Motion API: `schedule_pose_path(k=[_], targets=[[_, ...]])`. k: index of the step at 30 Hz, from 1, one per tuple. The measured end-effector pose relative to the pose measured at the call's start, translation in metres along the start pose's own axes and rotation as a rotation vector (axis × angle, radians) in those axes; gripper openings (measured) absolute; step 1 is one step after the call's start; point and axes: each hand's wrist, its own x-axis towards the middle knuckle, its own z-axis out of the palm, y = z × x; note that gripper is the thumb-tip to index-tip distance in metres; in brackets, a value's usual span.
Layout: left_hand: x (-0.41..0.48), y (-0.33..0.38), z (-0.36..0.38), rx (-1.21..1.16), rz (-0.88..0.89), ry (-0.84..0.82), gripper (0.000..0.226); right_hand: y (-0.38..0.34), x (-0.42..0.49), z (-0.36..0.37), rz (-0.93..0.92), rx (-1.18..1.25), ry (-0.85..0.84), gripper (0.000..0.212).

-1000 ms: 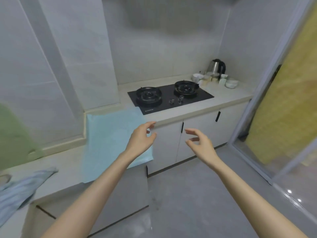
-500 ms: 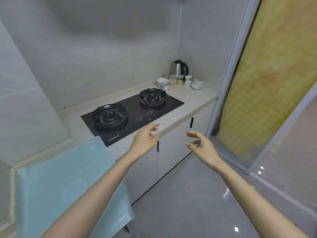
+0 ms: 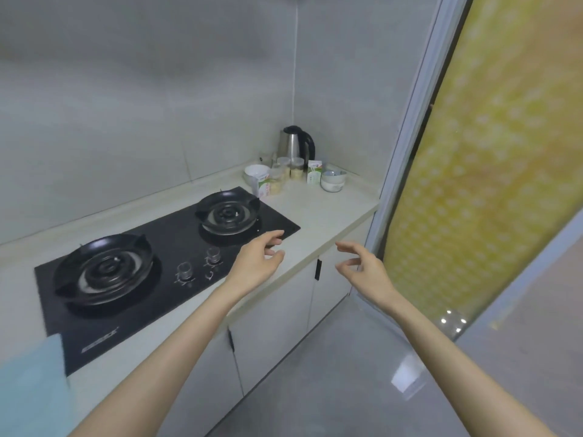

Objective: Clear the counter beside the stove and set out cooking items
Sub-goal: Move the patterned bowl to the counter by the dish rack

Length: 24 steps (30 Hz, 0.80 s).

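— Counter (image 3: 318,212) beside the stove (image 3: 164,244): where does it sit in the shot?

— It is the pale strip to the right of the black 2-burner stove, running to the corner of the tiled walls. Its front half is bare.

— And what stands on it?

— A cluster at the back. A steel kettle (image 3: 295,143) with a black handle is in the corner. In front of it are clear jars (image 3: 296,168) of something pale and a white cup (image 3: 256,171). 1 small green-and-white carton (image 3: 263,186) stands just beside the stove's far corner, a 2nd carton (image 3: 314,172) just beside 2 stacked bowls (image 3: 332,182).

— The hands?

— Both bare, both with nothing in them. The left hand (image 3: 255,263) is over the counter's front edge at the stove's near right corner, fingers loosely spread and slightly bent. Whether it touches the surface cannot be told. The right hand (image 3: 362,272) hangs out past the counter edge, above the white cabinet doors (image 3: 277,316), fingers loosely curled, thumb and forefinger apart.

— Anything else in frame?

— 2 knobs (image 3: 184,271) at the stove's front, a light blue cloth (image 3: 31,383) at lower left touching the stove's near corner, and a yellow patterned panel (image 3: 489,152) on the right.
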Motion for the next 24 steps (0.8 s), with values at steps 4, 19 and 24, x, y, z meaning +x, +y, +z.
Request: schedule_pose_path(k=[4, 19, 24], targets=[[0.064, 0.009, 0.017, 0.003, -0.013, 0.005, 0.045, 0.020, 0.065, -0.025, 0.036, 0.050, -0.002, 0.041], [0.347, -0.033, 0.117, -0.247, -0.246, -0.123, 0.041, 0.119, 0.321, -0.083, 0.197, 0.160, -0.035, 0.040], [0.452, -0.043, 0.145, -0.527, -0.502, -0.162, 0.045, 0.150, 0.424, -0.106, 0.296, 0.217, -0.043, 0.036]])
